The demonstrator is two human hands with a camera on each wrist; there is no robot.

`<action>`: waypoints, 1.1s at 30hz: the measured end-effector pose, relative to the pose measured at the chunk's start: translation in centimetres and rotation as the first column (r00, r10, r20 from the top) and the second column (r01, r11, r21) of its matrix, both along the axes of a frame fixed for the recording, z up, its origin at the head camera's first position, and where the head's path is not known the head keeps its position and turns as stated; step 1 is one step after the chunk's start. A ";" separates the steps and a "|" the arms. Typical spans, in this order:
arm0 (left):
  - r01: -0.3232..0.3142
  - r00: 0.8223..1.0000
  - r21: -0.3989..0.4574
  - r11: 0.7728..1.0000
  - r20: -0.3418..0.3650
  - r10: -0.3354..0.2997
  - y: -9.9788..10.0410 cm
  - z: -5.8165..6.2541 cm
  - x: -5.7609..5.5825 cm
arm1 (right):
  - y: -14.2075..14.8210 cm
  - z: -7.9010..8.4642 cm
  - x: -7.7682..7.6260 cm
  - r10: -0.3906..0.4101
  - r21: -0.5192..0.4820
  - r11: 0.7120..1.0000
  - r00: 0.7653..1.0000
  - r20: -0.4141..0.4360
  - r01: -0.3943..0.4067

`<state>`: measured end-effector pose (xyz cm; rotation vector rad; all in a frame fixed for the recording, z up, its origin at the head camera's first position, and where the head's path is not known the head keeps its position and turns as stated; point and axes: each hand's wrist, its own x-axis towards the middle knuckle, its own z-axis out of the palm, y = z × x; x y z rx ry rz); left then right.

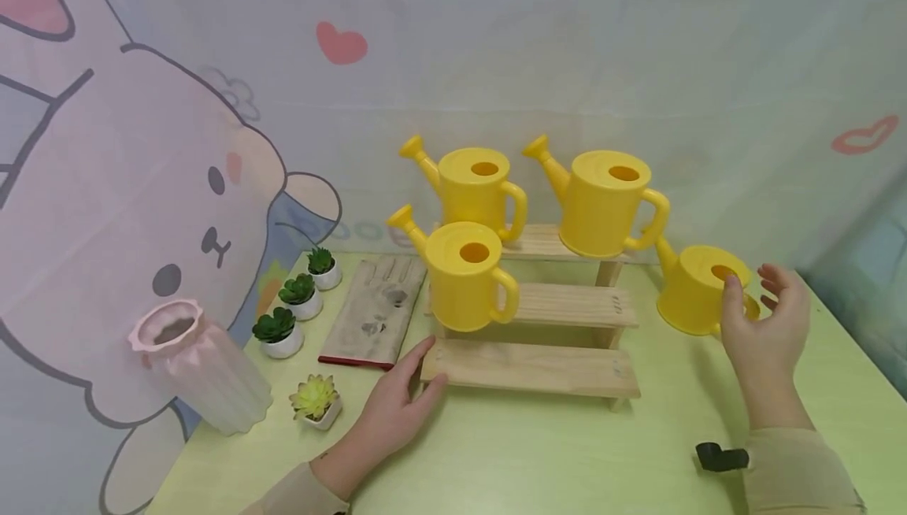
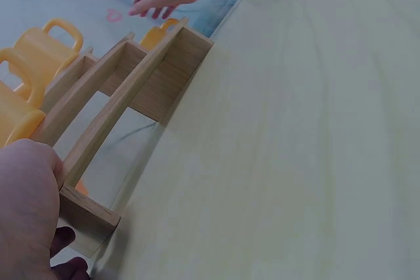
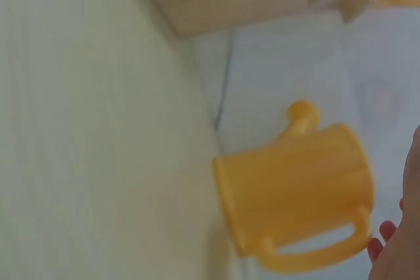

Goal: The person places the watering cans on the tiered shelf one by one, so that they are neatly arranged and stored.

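Observation:
My left hand [image 1: 393, 409] grips the left end of the lowest board of a three-step wooden plant stand [image 1: 527, 367], thumb at its front edge. On the stand are three yellow watering cans: one on the middle step [image 1: 460, 294], one at the top left [image 1: 471, 204] and one at the top right [image 1: 602, 208]. A fourth yellow watering can [image 1: 697, 294] is to the right of the stand, spout pointing left. My right hand [image 1: 768, 326] is beside its handle [image 3: 315, 257], fingers spread and loosely bent. In the right wrist view the fingertips are right by the handle's upper end.
Left of the stand lies a pair of grey gardening gloves [image 1: 372, 314]. Three small potted succulents [image 1: 298, 294] form a row beyond them, with a yellow-green one [image 1: 316, 401] nearer. A pink-white ribbed vase [image 1: 205, 373] stands far left. A printed cloth [image 1: 567, 50] hangs behind the table.

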<state>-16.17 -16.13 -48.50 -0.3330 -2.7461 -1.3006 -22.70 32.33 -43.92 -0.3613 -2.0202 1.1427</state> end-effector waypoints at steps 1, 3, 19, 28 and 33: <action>0.001 1.000 -0.001 1.000 0.000 -0.001 0.0 0.0 0.0 | 0.4 -0.6 0.0 -0.002 -0.004 1.000 1.000 0.011 0.002; 0.002 1.000 -0.002 1.000 -0.001 -0.002 0.1 -0.1 0.0 | 1.1 -1.6 0.0 0.000 -0.011 1.000 1.000 0.030 0.001; 0.005 1.000 0.003 1.000 -0.008 -0.005 0.1 -0.2 -0.2 | 3.3 -4.1 -0.2 0.005 -0.009 1.000 0.959 0.283 -0.003; 0.004 1.000 0.004 1.000 0.004 -0.004 0.1 -0.1 0.0 | 3.5 -4.7 -0.3 -0.033 0.017 0.999 0.954 0.298 0.029; 0.005 1.000 0.002 1.000 0.003 -0.005 0.1 -0.2 -0.1 | 3.5 -4.9 -0.4 -0.049 0.052 0.998 0.958 0.284 0.035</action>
